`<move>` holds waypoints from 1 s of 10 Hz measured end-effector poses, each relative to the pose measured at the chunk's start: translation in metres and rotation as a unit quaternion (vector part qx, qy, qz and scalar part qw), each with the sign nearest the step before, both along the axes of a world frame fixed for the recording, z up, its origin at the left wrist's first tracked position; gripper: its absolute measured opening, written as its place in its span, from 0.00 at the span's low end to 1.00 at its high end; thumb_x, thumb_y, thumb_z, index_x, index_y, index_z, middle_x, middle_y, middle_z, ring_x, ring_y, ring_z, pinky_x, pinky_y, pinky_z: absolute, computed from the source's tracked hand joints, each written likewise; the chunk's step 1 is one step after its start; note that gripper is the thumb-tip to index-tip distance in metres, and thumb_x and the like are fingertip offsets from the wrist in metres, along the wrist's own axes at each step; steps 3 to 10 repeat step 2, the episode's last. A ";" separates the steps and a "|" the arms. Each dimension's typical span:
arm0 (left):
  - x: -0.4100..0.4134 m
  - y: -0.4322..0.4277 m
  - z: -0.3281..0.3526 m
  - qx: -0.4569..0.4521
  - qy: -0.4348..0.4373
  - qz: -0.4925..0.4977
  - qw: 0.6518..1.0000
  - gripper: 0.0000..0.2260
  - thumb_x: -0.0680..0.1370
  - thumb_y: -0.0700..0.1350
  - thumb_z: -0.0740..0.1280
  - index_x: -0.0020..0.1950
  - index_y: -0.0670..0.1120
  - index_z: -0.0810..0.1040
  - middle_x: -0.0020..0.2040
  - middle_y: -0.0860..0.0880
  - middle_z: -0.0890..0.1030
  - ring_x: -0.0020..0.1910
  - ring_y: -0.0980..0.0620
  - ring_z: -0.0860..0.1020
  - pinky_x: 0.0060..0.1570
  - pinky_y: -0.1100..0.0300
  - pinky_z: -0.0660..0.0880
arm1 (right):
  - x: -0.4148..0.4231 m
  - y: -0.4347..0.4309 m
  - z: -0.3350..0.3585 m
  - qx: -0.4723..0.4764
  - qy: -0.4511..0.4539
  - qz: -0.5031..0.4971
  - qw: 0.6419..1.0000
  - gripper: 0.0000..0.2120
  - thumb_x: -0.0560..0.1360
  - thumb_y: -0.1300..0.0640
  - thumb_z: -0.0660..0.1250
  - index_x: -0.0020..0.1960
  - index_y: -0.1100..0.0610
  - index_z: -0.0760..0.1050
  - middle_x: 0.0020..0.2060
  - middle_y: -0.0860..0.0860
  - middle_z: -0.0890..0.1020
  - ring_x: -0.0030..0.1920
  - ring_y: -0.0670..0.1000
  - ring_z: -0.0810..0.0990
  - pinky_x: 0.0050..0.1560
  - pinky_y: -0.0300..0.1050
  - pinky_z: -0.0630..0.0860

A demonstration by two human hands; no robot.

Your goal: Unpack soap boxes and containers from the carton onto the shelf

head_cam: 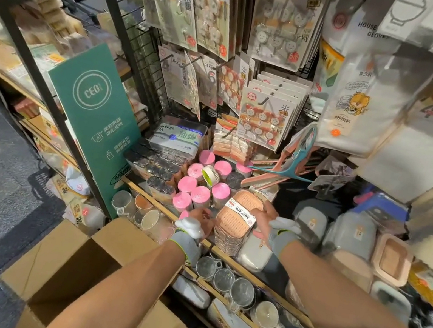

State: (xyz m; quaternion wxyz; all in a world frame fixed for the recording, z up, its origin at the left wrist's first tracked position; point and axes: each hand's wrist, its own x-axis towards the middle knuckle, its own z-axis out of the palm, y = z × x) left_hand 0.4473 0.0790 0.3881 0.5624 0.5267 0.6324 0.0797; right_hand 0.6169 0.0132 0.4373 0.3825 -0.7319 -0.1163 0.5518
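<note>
A stack of pink soap boxes (pixel 237 219) with a "SOAP BOX" label stands on the shelf (pixel 156 204) near its front edge. My left hand (pixel 197 222), in a grey wrist glove, touches the stack's left side. My right hand (pixel 266 221) grips its right side. The open brown carton (pixel 76 263) sits on the floor below my left forearm; its inside is dark and I cannot see what it holds.
Pink-lidded round containers (pixel 201 187) stand left of the stack, and dark-lidded jars (pixel 157 166) lie further left. Grey and pink soap boxes (pixel 347 236) fill the shelf to the right. Hook packs hang above. Metal cups (pixel 229 280) line the lower shelf. A green sign (pixel 97 114) stands at left.
</note>
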 end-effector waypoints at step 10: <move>0.002 0.007 0.037 0.063 -0.004 -0.019 0.998 0.06 0.73 0.41 0.70 0.43 0.46 0.72 0.39 0.47 0.76 0.42 0.47 0.74 0.45 0.53 0.74 | 0.003 -0.008 0.001 -0.007 -0.077 -0.004 0.997 0.28 0.76 0.55 0.63 0.74 0.53 0.57 0.67 0.54 0.69 0.62 0.59 0.72 0.55 0.54 0.76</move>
